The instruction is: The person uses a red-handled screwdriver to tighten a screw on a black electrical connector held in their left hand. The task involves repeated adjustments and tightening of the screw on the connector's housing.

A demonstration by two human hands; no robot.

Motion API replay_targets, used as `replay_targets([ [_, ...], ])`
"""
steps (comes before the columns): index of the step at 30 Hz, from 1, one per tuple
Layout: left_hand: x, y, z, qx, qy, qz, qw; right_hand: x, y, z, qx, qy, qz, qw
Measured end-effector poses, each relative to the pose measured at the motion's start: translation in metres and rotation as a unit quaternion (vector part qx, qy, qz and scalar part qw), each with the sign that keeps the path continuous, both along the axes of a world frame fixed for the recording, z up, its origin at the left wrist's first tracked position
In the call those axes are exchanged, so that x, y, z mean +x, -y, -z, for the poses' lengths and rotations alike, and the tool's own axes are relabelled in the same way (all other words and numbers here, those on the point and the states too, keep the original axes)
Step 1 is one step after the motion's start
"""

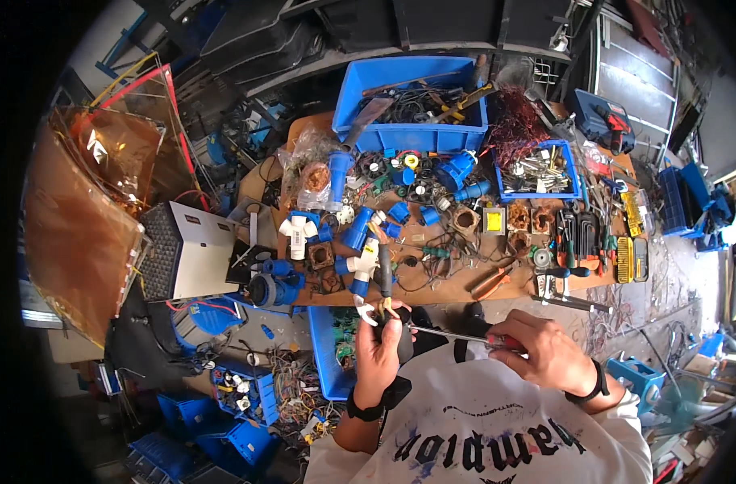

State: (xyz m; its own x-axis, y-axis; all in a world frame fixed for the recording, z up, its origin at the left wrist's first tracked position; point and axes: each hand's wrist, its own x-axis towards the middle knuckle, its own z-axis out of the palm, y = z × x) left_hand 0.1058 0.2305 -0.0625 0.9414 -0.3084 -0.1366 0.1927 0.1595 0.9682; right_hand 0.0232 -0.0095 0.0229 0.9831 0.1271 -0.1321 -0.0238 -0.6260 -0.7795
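My left hand (374, 361) is closed around a dark, rounded part (405, 342) just past the table's front edge. Its exact kind is partly hidden by my fingers. A thick black stem (386, 270) sticks up from the same spot, with a bit of yellow at its base. From the right, my right hand (539, 348) grips the red handle of a screwdriver (449, 333). The metal shaft points left, its tip at the dark part or just beside it. Close to my left hand on the table lie white and blue pipe-like fittings (361, 264).
On the wooden table (440, 284) are a blue bin of tools (416, 137), a blue tray of metal pieces (501, 192), copper-wound parts (467, 219), pliers (492, 278) and hand tools. Below it, left of my body, stands another blue bin (324, 355). A white box (195, 254) stands left.
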Motion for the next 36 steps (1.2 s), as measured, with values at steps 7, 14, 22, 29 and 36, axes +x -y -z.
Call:
replay_targets([
  [7,0.02,-0.014,0.02,-0.021,-0.061,0.059,0.996,0.004,-0.034,0.006,-0.012,-0.069,0.062,0.996],
  [14,0.028,-0.02,0.012,-0.02,-0.09,0.071,0.993,0.003,-0.04,-0.004,-0.005,-0.095,0.055,0.994],
  [22,0.031,-0.039,0.012,-0.003,-0.078,0.075,0.994,-0.002,-0.055,0.002,0.022,-0.078,0.061,0.995],
  [29,0.026,-0.056,0.002,-0.035,-0.102,0.035,0.994,-0.001,-0.064,0.006,0.003,0.037,0.014,0.999],
  [36,0.023,-0.067,0.008,-0.049,-0.107,0.032,0.992,0.004,-0.082,0.004,0.018,-0.041,0.065,0.997],
])
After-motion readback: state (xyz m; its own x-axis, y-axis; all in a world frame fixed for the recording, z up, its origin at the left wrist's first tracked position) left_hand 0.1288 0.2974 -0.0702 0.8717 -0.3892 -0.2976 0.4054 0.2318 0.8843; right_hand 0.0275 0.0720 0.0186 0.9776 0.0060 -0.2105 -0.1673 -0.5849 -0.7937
